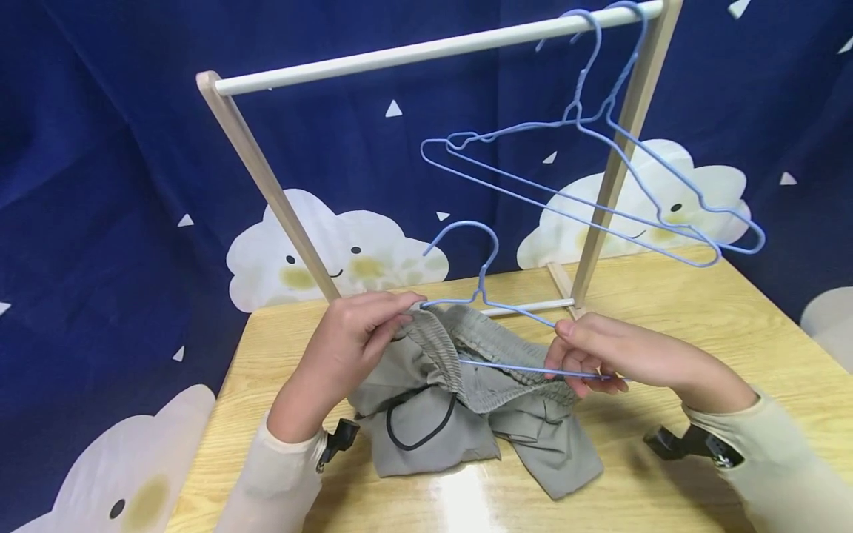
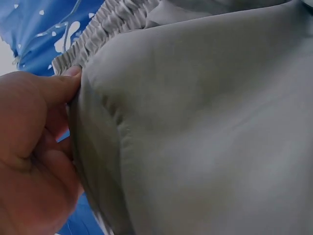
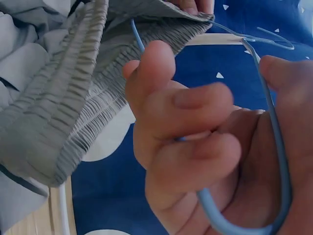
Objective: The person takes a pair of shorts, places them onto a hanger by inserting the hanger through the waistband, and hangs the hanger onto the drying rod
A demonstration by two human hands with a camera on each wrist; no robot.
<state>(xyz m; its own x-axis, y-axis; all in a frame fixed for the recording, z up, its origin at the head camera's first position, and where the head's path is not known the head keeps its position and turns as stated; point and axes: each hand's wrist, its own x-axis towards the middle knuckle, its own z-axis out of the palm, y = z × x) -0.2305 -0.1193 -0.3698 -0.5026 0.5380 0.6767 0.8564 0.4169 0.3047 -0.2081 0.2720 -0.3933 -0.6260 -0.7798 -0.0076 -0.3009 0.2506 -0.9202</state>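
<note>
Grey pants (image 1: 426,437) with a gathered elastic waistband and a dark cord loop (image 1: 408,448) lie bunched on the table. My left hand (image 1: 333,355) pinches the waistband at its left side, thumb against the cloth in the left wrist view. A blue wire hanger (image 1: 482,280) stands hook up at the waist, its left end inside the waist opening and hidden by cloth. Its right end sits in my right hand (image 1: 613,352), fingers curled round the lower wire and thumb by the upper one. In the right wrist view the hanger's rounded corner (image 3: 230,227) crosses the palm.
Behind the pants stands a wooden rack with a white top bar (image 1: 400,58). Two more blue hangers (image 1: 580,96) hang at its right end, reaching down above my right hand. The wooden table (image 1: 266,363) ends at a dark blue curtain (image 1: 133,185) with cloud prints.
</note>
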